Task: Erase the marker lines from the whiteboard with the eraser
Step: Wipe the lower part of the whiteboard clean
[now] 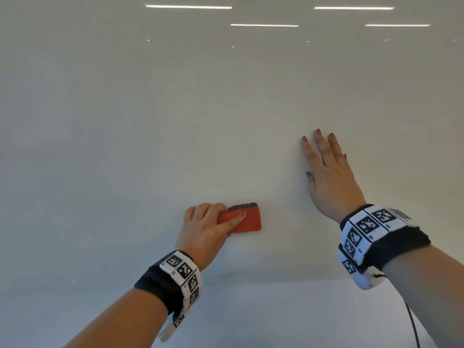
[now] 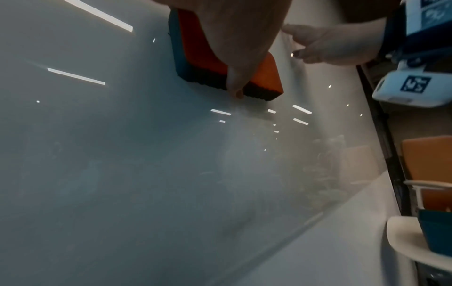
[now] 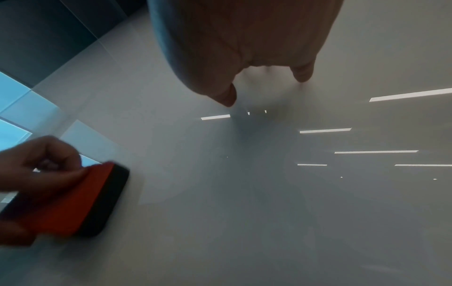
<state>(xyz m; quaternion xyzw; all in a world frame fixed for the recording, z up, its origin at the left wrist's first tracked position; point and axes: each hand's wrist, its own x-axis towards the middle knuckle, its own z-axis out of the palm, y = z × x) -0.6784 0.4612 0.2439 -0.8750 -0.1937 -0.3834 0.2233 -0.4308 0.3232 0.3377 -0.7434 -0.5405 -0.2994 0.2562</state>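
A person's left hand (image 1: pixel 204 228) grips a red-backed eraser (image 1: pixel 247 221), its dark felt face pressed flat to the whiteboard (image 1: pixel 125 121), while the right hand (image 1: pixel 329 177) lies open with straightened fingers against the board up and to the right, well apart from the eraser. The eraser's long axis runs roughly level, pointing toward the right hand (the left is plainly the working one). No marker lines are visible anywhere on the glossy surface, only reflected ceiling lights (image 1: pixel 188 7), so the wiping appears all but done; any faint residue cannot be made out.
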